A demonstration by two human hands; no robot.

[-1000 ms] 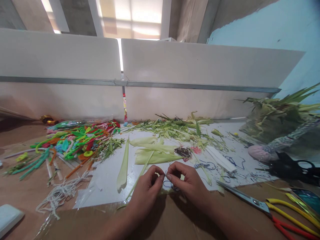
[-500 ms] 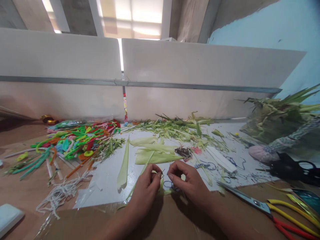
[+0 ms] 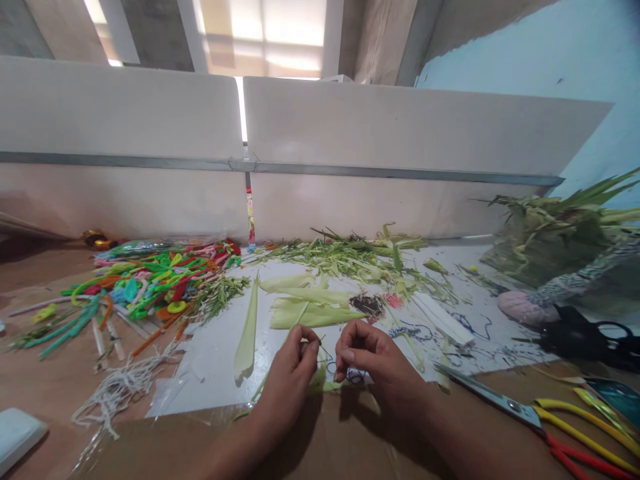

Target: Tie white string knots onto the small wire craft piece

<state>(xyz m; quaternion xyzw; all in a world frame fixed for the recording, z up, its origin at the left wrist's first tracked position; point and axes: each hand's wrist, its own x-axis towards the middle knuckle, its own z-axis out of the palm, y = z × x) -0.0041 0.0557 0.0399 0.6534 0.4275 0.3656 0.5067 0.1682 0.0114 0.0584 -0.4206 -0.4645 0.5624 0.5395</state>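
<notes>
My left hand (image 3: 296, 360) is closed in a pinch, and a thin dark thread (image 3: 328, 360) shows at its fingertips. My right hand (image 3: 373, 353) curls with thumb and fingers together, a short gap to the right of the left. Loops of the thread lie under and beside the right fingertips; what those fingers hold is hidden. Pale green corn husk pieces (image 3: 310, 313) lie flat just beyond both hands. One long husk piece (image 3: 246, 340) lies to the left. Beyond the right hand rests a dark brown fibrous clump (image 3: 367, 305).
Scissors (image 3: 515, 405) with yellow and red handles lie at right, near a pink pincushion (image 3: 527, 307). Coloured pipe cleaners (image 3: 155, 280) and white string (image 3: 123, 383) are heaped at left. Green scraps (image 3: 340, 253) line the back, before a white partition (image 3: 400, 127).
My hands have moved slightly apart at the fingertips. The right fingertips are lower, and the thread loops have shifted to the right.
</notes>
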